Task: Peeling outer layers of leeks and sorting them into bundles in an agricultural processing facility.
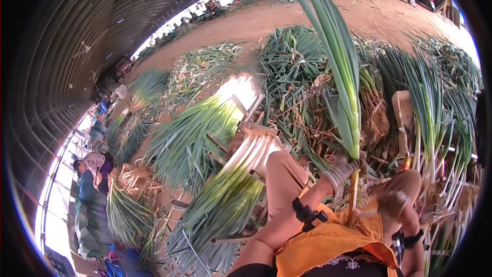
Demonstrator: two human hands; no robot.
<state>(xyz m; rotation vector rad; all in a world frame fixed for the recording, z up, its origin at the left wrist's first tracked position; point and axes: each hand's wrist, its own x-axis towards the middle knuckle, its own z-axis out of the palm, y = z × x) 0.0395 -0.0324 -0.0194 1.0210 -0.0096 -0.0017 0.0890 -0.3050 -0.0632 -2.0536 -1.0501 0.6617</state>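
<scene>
I judge the step in hand as single-stalk handling: onion (352, 118) roughly upright between left knee (281, 163) and right knee (411, 179). Left hand (344, 170) closed round its stalk. Right hand (393, 205) blurred beside it; opening and hold I cannot tell. Next move calls for steady left grip. Bundle (233, 177) crowds left; room lies upward.

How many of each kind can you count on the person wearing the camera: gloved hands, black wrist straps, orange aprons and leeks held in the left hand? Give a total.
Gloved left hand and gloved right hand: 2
Black wrist straps: 2
Orange apron: 1
Held leek: 1
Total: 6
</scene>
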